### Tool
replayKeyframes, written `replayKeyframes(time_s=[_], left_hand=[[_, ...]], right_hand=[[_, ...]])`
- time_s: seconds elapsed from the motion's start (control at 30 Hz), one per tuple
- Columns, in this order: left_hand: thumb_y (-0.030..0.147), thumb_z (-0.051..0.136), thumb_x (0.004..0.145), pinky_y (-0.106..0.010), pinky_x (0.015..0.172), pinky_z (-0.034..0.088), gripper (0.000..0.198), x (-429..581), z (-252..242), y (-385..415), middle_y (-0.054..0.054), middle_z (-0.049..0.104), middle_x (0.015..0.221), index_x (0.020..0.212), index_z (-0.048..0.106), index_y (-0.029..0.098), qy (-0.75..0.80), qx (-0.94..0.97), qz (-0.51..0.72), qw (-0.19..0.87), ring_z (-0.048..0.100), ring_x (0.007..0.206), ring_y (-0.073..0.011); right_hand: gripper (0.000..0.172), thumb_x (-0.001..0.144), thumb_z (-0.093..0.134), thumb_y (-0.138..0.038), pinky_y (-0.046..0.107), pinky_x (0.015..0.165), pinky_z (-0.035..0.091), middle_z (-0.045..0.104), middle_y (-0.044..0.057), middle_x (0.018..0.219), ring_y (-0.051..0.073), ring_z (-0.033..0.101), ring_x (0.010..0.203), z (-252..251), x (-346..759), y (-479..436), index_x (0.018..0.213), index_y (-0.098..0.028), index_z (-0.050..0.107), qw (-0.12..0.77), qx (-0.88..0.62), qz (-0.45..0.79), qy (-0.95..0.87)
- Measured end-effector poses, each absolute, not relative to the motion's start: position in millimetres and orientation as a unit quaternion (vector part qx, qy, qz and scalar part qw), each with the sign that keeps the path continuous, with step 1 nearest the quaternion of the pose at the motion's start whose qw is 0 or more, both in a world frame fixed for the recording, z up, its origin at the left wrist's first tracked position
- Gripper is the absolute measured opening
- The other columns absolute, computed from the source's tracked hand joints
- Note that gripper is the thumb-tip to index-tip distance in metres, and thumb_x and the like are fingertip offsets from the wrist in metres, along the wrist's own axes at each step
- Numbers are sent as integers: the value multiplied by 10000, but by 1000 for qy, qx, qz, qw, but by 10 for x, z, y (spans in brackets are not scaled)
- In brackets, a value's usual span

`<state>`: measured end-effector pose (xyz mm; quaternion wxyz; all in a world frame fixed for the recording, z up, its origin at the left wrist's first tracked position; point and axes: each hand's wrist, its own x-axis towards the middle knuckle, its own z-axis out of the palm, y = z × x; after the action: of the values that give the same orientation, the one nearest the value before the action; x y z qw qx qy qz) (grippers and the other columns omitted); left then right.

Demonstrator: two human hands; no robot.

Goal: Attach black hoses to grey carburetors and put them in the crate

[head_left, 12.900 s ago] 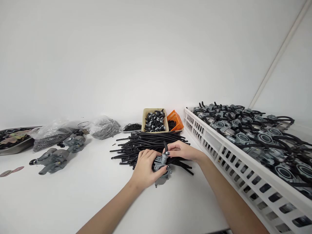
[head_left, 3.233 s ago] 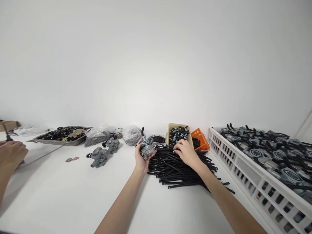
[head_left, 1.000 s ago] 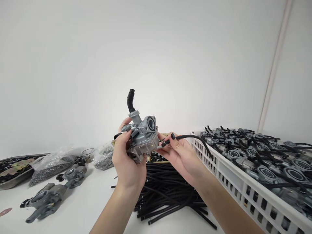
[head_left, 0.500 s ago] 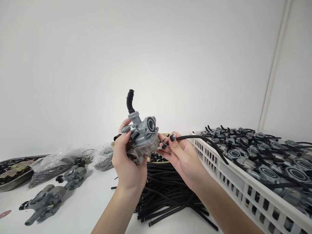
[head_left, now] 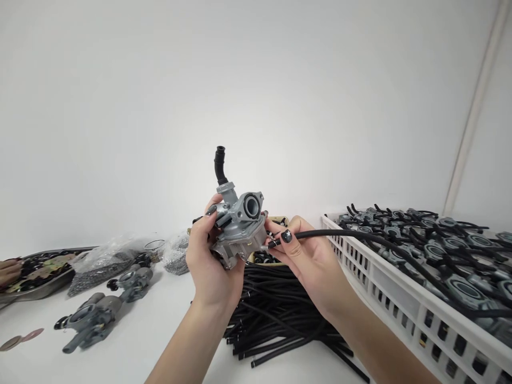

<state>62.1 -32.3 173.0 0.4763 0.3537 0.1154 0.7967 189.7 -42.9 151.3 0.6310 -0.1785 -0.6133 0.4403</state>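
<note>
Your left hand (head_left: 212, 266) grips the carburetor (head_left: 237, 218) above the hose pile (head_left: 276, 304); your right hand (head_left: 310, 264) pinches a black hose (head_left: 340, 233) near its end, beside the bowl (head_left: 242, 247). This looks like hose fitting; pushing on calls for straight alignment.

The grey part (head_left: 240, 229) is smooth, dull metal. Right of it are a rubbery tube (head_left: 340, 233) and a plastic crate (head_left: 420, 300); left, shiny, crinkly plastic bags (head_left: 106, 261).

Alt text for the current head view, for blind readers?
A person's left grip holds a grey metal part while the right grip pinches a black hose, its end beside the part. Below lies a hose pile; at right, a white crate of similar parts.
</note>
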Motion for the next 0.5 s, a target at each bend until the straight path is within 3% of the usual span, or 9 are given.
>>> replayKeyframes(time_s=[0.5], left_hand=[[334, 646, 793, -317, 635, 613, 145, 549, 1751, -336, -1, 704, 798, 893, 705, 248, 133, 415, 765, 475, 705, 746, -205]], right_hand=[[117, 930, 588, -332, 411, 1079, 384, 628, 41, 955, 222, 482, 1316, 1522, 2083, -377, 851, -247, 606, 556, -150, 412, -706]])
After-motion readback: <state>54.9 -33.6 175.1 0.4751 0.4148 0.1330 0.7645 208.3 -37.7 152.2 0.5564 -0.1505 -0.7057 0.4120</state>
